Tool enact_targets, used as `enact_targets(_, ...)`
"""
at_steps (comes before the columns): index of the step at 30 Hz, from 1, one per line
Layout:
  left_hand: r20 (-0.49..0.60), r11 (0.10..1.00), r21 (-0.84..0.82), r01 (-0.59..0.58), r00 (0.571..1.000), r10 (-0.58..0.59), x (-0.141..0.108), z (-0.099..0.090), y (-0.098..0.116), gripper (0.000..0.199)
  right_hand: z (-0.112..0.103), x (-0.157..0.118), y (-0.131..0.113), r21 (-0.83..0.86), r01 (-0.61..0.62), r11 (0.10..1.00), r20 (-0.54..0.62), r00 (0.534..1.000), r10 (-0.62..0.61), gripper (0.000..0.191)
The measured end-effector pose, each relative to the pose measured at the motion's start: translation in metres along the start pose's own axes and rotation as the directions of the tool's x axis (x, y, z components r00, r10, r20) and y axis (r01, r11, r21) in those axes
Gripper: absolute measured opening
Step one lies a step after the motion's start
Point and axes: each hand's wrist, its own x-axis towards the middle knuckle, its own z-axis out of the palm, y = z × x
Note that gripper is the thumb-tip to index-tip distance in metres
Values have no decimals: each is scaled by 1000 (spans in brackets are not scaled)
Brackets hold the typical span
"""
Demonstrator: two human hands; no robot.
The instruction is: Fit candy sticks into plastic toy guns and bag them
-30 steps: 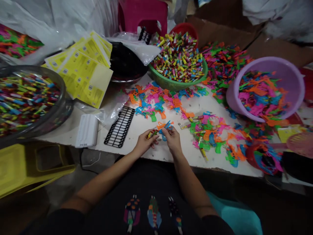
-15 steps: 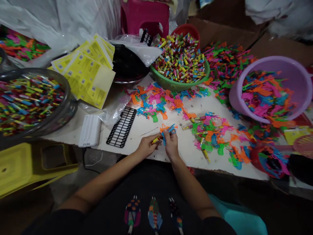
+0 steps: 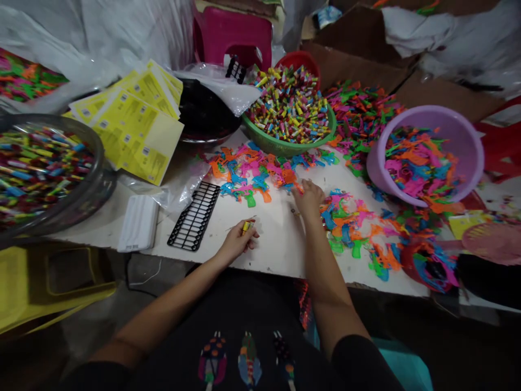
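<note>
My left hand [image 3: 238,243] is closed around a small yellow-wrapped tube [image 3: 246,227] whose top pokes out above the fingers, over the white tabletop. Farther forward, my right hand [image 3: 309,200] reaches with fingers apart to the edge of a loose row of small plastic toy guns [image 3: 260,168] in orange, pink, blue and green. Its fingertips are beside or touching orange pieces; the exact contact is hidden. Right of that forearm lies a second group of toy guns [image 3: 354,222], partly covered by the arm. A black plastic grid rack [image 3: 195,216] rests left of my left hand.
A green basin [image 3: 272,145] and a dark clear basin [image 3: 95,163] hold many small tubes. Toy guns fill a purple tub [image 3: 468,157]. Yellow printed sheets [image 3: 132,130], a white box-shaped device [image 3: 138,222] and a red container [image 3: 415,266] stand around the table [image 3: 277,250].
My hands were together over blue and orange toy guns and the yellow tube. Now they are apart: the right has moved forward to the row, while the left keeps the tube.
</note>
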Motion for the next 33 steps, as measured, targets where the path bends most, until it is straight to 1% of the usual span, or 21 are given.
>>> enact_targets(2, -2, 1000, -7, -4, 1000, 4, -3, 0, 4, 38, 17, 6, -18, -81, 106, 991, 68, 993, -100, 46)
enact_targets(5, -75, 999, -36, -18, 997, 15, -7, -10, 11, 36, 20, 1, -29, -100, 137, 986, 71, 989, -130, 32)
enact_targets(7, -124, 998, -49, -28, 992, 21, -7, -17, 14, 37, 12, -11, -26, 35, 71, 997, 13, 997, -72, 28)
enact_targets(8, -139, 998, -60, -32, 990, 24, -7, -19, 14, 38, 6, -19, -24, 167, 17, 986, -9, 1000, -16, 27)
enact_targets(9, -143, 996, -77, -37, 989, 25, -6, -19, 14, 38, 1, -28, -22, 333, -45, 942, -13, 999, 52, 26)
enact_targets(10, -137, 994, -99, -41, 990, 27, -6, -17, 13, 39, -3, -39, -21, 509, -106, 854, 12, 993, 117, 26)
enact_targets(12, -104, 987, -149, -54, 994, 39, -4, -8, 13, 40, -9, -61, -24, 781, -211, 587, 127, 975, 182, 25)
enact_targets(13, -79, 983, -171, -61, 996, 48, -4, -3, 14, 41, -10, -73, -28, 854, -249, 458, 185, 966, 179, 25)
enact_targets(14, -56, 980, -190, -68, 997, 58, -4, 3, 15, 41, -12, -84, -33, 892, -274, 360, 228, 960, 166, 26)
enact_targets(15, -38, 976, -207, -72, 997, 65, -5, 8, 17, 41, -13, -95, -38, 908, -288, 304, 253, 956, 149, 26)
enact_targets(16, -29, 971, -226, -72, 997, 67, -6, 12, 20, 41, -15, -105, -44, 912, -292, 287, 266, 956, 127, 26)
enact_targets(18, -41, 961, -271, -61, 998, 51, -7, 16, 26, 40, -19, -122, -51, 903, -278, 329, 276, 960, 56, 27)
enact_targets(20, -68, 942, -333, -40, 998, 18, -9, 15, 30, 38, -24, -132, -53, 887, -245, 392, 302, 949, -91, 28)
enact_targets(22, -62, 917, -399, 11, 997, -39, -10, 12, 32, 35, -30, -135, -49, 900, -190, 391, 305, 918, -255, 27)
enact_targets(25, 63, 871, -462, 168, 986, -157, -13, 10, 31, 34, -37, -129, -41, 929, -50, 367, 205, 894, -398, 25)
enact_targets(27, 173, 860, -439, 260, 964, -203, -16, 12, 28, 35, -41, -125, -40, 906, 57, 420, 164, 867, -471, 33)
enact_targets(28, 210, 868, -410, 280, 955, -209, -17, 13, 27, 35, -41, -124, -41, 889, 87, 449, 167, 853, -495, 32)
enact_targets(29, 218, 886, -374, 272, 955, -201, -19, 15, 25, 36, -41, -123, -43, 880, 86, 467, 173, 858, -483, 29)
enact_targets(30, 193, 914, -332, 236, 965, -179, -20, 16, 24, 36, -40, -123, -46, 882, 47, 469, 179, 887, -426, 26)
enact_targets(32, 104, 965, -232, 120, 990, -98, -21, 16, 22, 36, -36, -123, -52, 905, -93, 415, 199, 955, -220, 28)
enact_targets(33, 72, 981, -185, 66, 996, -53, -21, 16, 21, 37, -33, -124, -55, 913, -163, 373, 226, 966, -130, 31)
